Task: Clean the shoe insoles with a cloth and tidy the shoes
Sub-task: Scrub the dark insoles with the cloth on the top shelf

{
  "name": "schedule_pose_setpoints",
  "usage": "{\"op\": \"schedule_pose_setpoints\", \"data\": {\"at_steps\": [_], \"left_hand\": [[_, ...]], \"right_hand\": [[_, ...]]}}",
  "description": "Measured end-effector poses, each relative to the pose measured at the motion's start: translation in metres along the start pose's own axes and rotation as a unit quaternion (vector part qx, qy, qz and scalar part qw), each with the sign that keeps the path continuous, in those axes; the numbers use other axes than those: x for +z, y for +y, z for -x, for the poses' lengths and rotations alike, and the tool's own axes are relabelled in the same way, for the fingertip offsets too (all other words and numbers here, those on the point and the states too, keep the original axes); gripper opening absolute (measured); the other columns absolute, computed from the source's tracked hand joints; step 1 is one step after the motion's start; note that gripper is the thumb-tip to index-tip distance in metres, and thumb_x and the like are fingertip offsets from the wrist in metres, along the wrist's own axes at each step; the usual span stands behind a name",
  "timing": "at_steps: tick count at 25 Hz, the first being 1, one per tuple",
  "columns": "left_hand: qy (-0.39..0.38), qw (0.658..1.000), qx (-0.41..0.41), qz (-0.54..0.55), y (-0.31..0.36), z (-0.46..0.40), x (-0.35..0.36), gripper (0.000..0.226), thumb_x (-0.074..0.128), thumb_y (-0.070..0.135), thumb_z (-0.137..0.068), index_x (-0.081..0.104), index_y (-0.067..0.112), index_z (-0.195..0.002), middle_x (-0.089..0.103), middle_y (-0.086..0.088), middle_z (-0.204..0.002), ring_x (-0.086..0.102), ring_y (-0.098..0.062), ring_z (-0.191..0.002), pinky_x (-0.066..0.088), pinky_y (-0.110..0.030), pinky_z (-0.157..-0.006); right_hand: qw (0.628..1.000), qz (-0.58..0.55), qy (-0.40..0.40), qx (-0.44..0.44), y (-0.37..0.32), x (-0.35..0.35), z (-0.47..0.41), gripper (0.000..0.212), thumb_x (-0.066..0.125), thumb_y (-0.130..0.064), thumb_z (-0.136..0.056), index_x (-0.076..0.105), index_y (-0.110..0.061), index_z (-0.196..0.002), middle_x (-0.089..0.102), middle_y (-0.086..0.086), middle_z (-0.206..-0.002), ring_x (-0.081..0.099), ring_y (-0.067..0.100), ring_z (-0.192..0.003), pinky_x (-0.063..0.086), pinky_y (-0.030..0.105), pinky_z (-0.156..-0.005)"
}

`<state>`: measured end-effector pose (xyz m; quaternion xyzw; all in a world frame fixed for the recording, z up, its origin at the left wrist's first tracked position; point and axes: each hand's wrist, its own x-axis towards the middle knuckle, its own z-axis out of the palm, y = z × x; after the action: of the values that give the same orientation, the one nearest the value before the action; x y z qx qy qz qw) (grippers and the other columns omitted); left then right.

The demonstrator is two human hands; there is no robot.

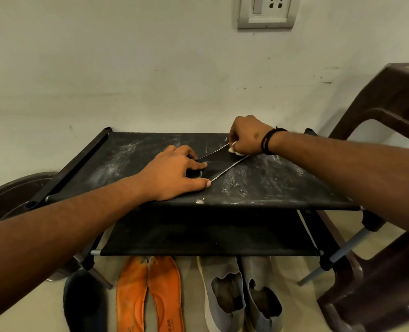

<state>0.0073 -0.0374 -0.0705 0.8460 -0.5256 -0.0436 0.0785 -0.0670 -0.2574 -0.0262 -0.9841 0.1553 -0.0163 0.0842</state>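
A black insole (220,165) with a thin pale edge lies on the dusty top shelf of a black fabric shoe rack (270,185). My left hand (174,173) presses flat on the insole's near end with spread fingers. At its far end my right hand (249,136) grips a small white cloth (235,150) against it. Two orange insoles (148,293) lie side by side on the floor in front of the rack. Beside them on the right stands a pair of grey slip-on shoes (244,295).
A dark insole or shoe (84,303) lies on the floor at the left. A brown plastic chair (385,164) stands close on the right, and a brown round object (9,195) sits to the left. The rack backs onto a wall with a socket (268,10).
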Motion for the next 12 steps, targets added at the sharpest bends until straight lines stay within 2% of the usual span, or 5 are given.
{"op": "schedule_pose_setpoints", "data": {"at_steps": [2,3,7,9,12], "left_hand": [[0.0,1.0,-0.001,0.0,0.0,-0.001,0.0,0.094,0.027,0.088,-0.067,0.056,0.039,-0.141,0.047,0.008,-0.137,0.041,-0.016,-0.119,0.04,-0.042,-0.106],[0.0,1.0,-0.003,0.001,-0.001,-0.001,0.0,0.094,0.027,0.088,-0.067,0.057,0.038,-0.141,0.047,0.008,-0.137,0.041,-0.016,-0.119,0.04,-0.042,-0.106],[0.002,1.0,0.004,-0.005,0.0,0.002,0.0,0.091,0.028,0.086,-0.069,0.059,0.037,-0.139,0.048,0.006,-0.138,0.041,-0.017,-0.12,0.041,-0.04,-0.104],[0.002,1.0,0.009,-0.008,0.0,0.003,0.0,0.091,0.027,0.086,-0.07,0.058,0.037,-0.14,0.048,0.006,-0.139,0.041,-0.018,-0.121,0.041,-0.04,-0.103],[0.001,1.0,0.005,0.003,0.001,0.002,-0.001,0.093,0.027,0.087,-0.069,0.057,0.038,-0.141,0.048,0.009,-0.138,0.041,-0.015,-0.119,0.041,-0.039,-0.104]], "right_hand": [[0.995,0.001,0.086,0.047,0.006,0.016,-0.006,0.012,0.064,-0.008,-0.083,0.074,-0.006,-0.089,0.072,0.013,-0.089,0.066,0.026,-0.077,0.058,0.035,-0.07],[0.995,-0.016,0.091,0.043,0.002,0.024,-0.005,0.012,0.064,-0.009,-0.084,0.075,-0.007,-0.09,0.071,0.013,-0.09,0.066,0.027,-0.079,0.058,0.035,-0.073],[0.99,-0.109,-0.038,-0.075,-0.029,0.028,0.019,0.008,0.069,-0.014,-0.086,0.076,-0.013,-0.088,0.073,-0.001,-0.083,0.066,0.011,-0.075,0.053,0.02,-0.064],[0.987,-0.095,-0.084,-0.103,-0.028,0.02,0.023,0.006,0.071,-0.015,-0.084,0.077,-0.015,-0.085,0.072,-0.003,-0.078,0.064,0.006,-0.068,0.05,0.018,-0.06],[0.998,0.002,-0.024,-0.056,0.002,0.01,0.012,0.008,0.069,-0.016,-0.086,0.075,-0.012,-0.089,0.072,0.005,-0.087,0.064,0.017,-0.076,0.052,0.028,-0.067]]}}
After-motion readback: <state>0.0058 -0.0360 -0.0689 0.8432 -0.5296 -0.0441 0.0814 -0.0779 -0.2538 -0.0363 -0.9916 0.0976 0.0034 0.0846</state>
